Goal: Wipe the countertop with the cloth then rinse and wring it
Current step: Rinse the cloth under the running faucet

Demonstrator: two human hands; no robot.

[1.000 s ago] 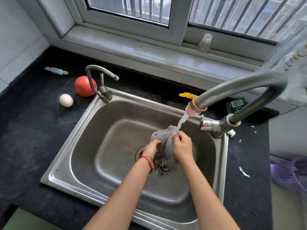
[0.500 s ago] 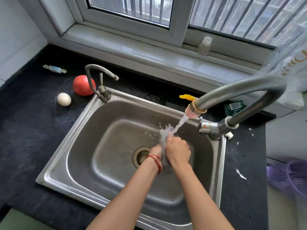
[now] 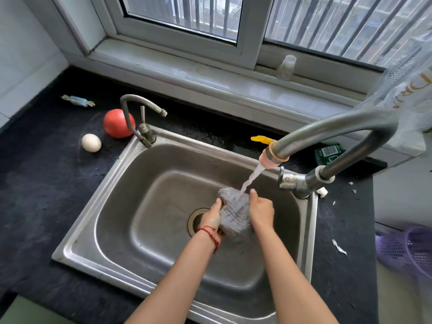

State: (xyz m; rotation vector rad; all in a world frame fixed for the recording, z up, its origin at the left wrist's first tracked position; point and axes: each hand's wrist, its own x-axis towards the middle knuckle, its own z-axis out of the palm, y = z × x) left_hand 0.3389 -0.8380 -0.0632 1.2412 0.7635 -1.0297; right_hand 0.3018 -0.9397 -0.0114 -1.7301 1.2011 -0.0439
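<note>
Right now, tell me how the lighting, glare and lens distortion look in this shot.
Head view: daylight from the window lights the scene; soft glare on the sink rim; wide-angle bending curves the sill and big faucet; the cloth and both hands stay sharp; the water stream is slightly blurred.

Single head-worn wide-angle view, looking forward and steeply down, close over the sink point(image 3: 98, 230); countertop point(image 3: 35, 206) at left and right frame edges, window point(image 3: 182, 15) along the top.

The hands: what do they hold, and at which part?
Both the left hand and right hand grip the grey cloth by its opposite sides.
</note>
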